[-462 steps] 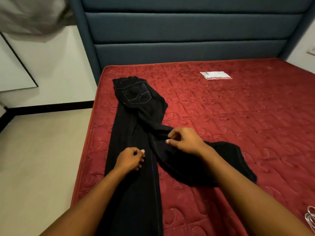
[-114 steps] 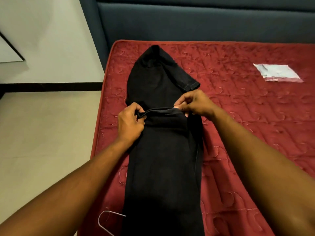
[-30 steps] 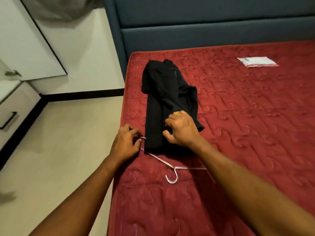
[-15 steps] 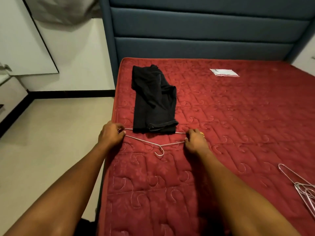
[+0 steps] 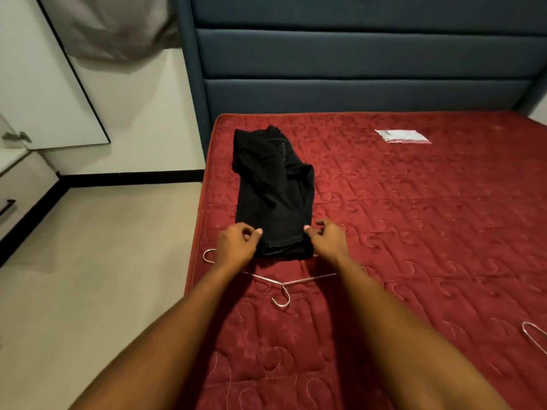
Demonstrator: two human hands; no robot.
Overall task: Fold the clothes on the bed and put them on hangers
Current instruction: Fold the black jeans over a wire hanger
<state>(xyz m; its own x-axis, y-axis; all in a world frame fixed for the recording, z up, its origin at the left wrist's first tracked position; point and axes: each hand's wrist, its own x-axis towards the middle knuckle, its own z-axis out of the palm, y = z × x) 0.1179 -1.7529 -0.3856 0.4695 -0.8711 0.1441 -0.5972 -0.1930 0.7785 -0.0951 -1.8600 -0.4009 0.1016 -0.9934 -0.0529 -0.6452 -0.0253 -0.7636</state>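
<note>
Black trousers lie folded into a narrow stack near the left edge of the red mattress. A wire hanger lies flat on the mattress at the stack's near end, hook pointing toward me, its bar running under the fabric. My left hand is at the stack's near left corner, fingers curled, thumb tip by the fabric edge. My right hand is at the near right corner, thumb and forefinger against the edge. Whether either hand pinches the cloth is unclear.
More wire hangers poke in at the right edge of the mattress. A white packet lies toward the blue headboard. Left of the bed are beige floor and a drawer unit.
Both hands have left the ends of the hanger and moved forward to the near corners of the folded trousers. The hanger stays flat on the mattress.
</note>
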